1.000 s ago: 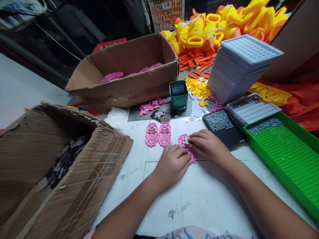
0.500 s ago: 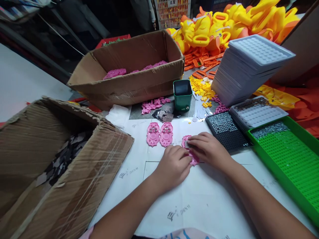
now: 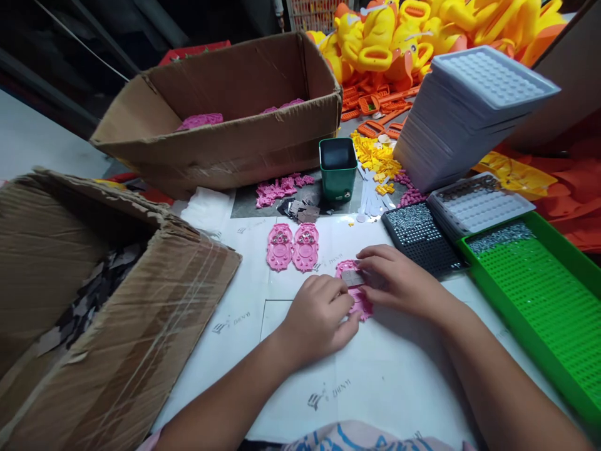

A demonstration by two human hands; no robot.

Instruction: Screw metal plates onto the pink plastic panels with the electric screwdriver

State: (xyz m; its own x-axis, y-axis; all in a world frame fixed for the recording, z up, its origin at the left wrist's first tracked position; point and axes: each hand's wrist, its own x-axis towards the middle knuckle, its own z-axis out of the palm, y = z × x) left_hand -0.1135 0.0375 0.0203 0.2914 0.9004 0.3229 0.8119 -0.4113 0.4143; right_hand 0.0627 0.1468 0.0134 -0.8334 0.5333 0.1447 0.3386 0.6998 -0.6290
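A pink plastic toy piece (image 3: 360, 303) lies flat on the white paper-covered table (image 3: 389, 376). My left hand (image 3: 319, 316) presses on its near left side with curled fingers. My right hand (image 3: 399, 279) holds its far right side and pinches a small grey sticker (image 3: 351, 277) against it. Two more pink pieces (image 3: 293, 247) lie side by side just to the left.
A torn cardboard box (image 3: 117, 313) with grey scraps stands at left. Behind, another box (image 3: 225, 131) holds pink parts, beside a green cup (image 3: 338, 168). At right are a black tray (image 3: 420, 238), a green tray (image 3: 539, 294), stacked white trays (image 3: 464, 113) and yellow toys (image 3: 422, 31).
Both hands stay on the pink piece; the grey sticker now shows more clearly between my fingers. The camera has tilted slightly, shifting the scene.
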